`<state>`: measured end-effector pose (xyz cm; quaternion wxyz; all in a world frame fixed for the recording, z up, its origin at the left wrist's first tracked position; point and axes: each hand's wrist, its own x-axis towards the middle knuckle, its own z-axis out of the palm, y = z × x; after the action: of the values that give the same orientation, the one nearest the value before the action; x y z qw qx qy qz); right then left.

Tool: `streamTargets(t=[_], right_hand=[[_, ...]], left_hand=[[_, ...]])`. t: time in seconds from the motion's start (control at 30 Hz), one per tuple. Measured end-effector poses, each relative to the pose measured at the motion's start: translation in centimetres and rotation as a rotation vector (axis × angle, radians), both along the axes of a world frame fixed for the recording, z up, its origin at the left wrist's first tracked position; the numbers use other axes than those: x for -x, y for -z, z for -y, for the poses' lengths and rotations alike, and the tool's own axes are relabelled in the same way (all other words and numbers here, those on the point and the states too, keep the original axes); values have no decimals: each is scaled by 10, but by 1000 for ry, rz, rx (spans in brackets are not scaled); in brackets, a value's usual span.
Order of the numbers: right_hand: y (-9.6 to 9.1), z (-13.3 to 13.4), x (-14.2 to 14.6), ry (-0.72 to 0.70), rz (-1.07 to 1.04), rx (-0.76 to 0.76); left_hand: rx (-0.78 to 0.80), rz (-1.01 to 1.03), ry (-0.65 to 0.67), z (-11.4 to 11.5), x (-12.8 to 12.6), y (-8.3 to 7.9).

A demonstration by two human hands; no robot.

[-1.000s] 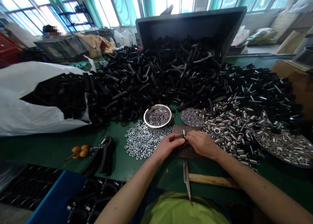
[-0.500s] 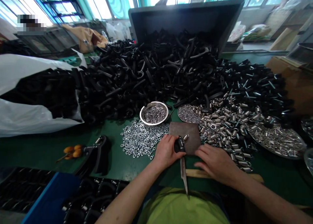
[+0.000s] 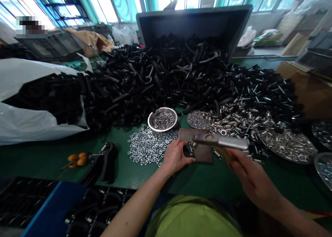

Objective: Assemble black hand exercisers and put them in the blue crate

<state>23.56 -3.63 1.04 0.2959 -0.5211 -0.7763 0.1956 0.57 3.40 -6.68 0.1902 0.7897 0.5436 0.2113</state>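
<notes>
My left hand (image 3: pixel 177 157) pinches a small black part (image 3: pixel 190 150) between thumb and fingers, pressing it down on a flat metal plate (image 3: pixel 204 154). A hammer is in my right hand (image 3: pixel 252 176), the fingers wrapped round its wooden handle. The hammer's metal head (image 3: pixel 221 141) is raised over the plate's right side, just right of the black part, and hides some of the plate. Left of the plate lies a heap of metal nuts or rings (image 3: pixel 147 147). A metal bowl of small pins (image 3: pixel 163 120) stands behind it.
Black parts (image 3: pixel 160 78) pile up before a tipped grey bin (image 3: pixel 194 19). Springs (image 3: pixel 241 121) and a dish of small metal pieces (image 3: pixel 287 145) lie at right. A white sack (image 3: pixel 38 123), orange fruit (image 3: pixel 77 158) and a blue divider (image 3: pixel 54 207) are at left.
My right hand has taken hold of the hammer, which lay at the table's front edge, and lifted it over the plate. My left hand stays on the black part.
</notes>
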Motion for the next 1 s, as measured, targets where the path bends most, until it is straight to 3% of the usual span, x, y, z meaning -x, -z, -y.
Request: streamTargets(t=[0.07, 0.17, 0.23, 0.33, 0.4, 0.57, 0.67, 0.83, 1.0], right_hand=[[9, -12, 9, 68, -11, -75], [24, -26, 17, 1, 146, 57], [22, -28, 20, -2, 162, 100], [10, -25, 21, 93, 42, -54], [12, -24, 22, 102, 39, -99], [48, -23, 12, 41, 318, 95], [59, -6, -1, 26, 385, -17], [81, 32, -24, -153, 551, -274], [102, 28, -27, -212, 588, -391]], left_hand=[[0, 7, -1, 0, 0, 0], [-9, 25, 3, -1, -1, 1], [-17, 31, 10, -1, -1, 1], [-33, 27, 11, -1, -1, 2], [-33, 27, 7, -1, 0, 2], [-24, 37, -7, 0, -2, 2], [-22, 84, -59, 3, -4, 2], [58, 359, -272, 6, -1, -6], [66, 510, -278, 6, 3, -15]])
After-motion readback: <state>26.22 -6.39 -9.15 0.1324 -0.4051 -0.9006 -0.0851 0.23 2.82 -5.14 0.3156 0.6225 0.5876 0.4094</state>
